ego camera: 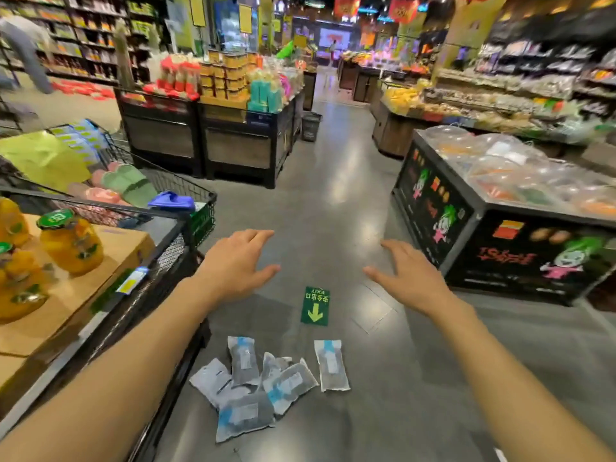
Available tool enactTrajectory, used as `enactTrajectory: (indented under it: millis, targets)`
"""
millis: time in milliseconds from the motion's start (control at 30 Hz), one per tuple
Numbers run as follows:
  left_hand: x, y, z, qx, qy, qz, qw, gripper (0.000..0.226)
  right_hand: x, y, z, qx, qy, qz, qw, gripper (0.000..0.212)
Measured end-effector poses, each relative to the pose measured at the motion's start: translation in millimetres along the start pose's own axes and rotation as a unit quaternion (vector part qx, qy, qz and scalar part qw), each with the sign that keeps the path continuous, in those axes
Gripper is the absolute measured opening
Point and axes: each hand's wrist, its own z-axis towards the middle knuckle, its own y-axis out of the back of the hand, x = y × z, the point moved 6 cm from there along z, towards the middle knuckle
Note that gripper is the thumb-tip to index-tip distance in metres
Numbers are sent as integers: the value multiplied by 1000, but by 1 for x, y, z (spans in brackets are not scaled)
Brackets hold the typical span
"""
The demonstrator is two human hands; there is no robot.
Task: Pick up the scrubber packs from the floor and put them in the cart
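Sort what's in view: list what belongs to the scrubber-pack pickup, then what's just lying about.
For the job: scrubber packs on the floor; cart; left hand and right hand, both empty.

Lying about: green exit sticker; jars on cardboard; bagged-food display; small bin.

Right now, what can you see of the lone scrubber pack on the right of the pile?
The lone scrubber pack is a soft, clear-looking plastic pouch with a dark grey scrubber inside, a light blue band near its top and a pale label in the middle. It lies flat on the grey floor, long axis roughly pointing away from the camera, just below the green exit sticker. It sits apart from the overlapping pile to its left. Neither hand touches it.
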Motion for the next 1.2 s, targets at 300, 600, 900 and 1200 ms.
enactTrajectory:
  millis: [300,600,900,1200]
  targets:
    - [4,-24,99,15,-75,-25,997,75,-10,17,48,-29,-60,-28,997,81]
    - [-21,-65,185,47,-88,-34,994,74,-64,-4,114,3,-89,-22,996,80]
    - [-42,-135,283,84,-22,-26,996,72,-140,-42,232,53,-44,23,997,78]
    - [-30,-304,340,142,50,-61,987,71,-224,-182,328,94,-49,71,992,77]
